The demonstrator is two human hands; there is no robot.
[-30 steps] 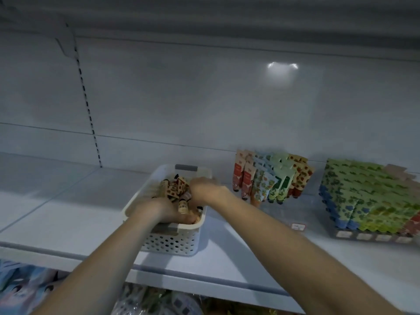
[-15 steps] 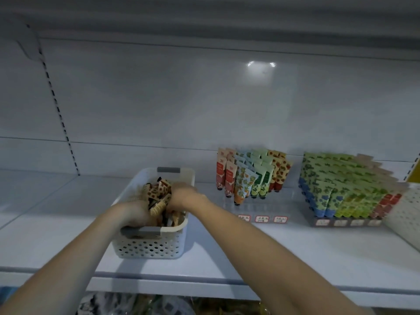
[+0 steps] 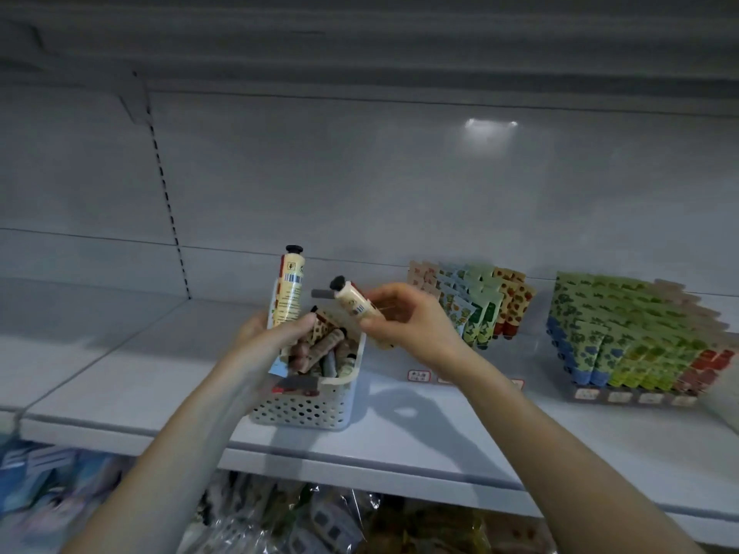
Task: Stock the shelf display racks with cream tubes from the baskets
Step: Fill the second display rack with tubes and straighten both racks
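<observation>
Perforated white plastic basket (image 3: 308,411) sits just under both grips; left hand (image 3: 268,337) curls round a smooth round tube (image 3: 288,291), upright, black cap up; right hand (image 3: 412,323) pinches a second tube (image 3: 355,302), tilted leftward.

Light: dim, cool and grey, falling from above.
Glare: one pale smeared patch on the grey metal back panel (image 3: 491,129).
Shadows: soft dark arm shapes on the white flat shelf (image 3: 120,373) (just right of the white perforated plastic basket (image 3: 304,409)).
Blur: left forearm (image 3: 192,433) streaked; the packets under the shelf are out of focus.
Distortion: shelf lines bow towards the edges.
</observation>
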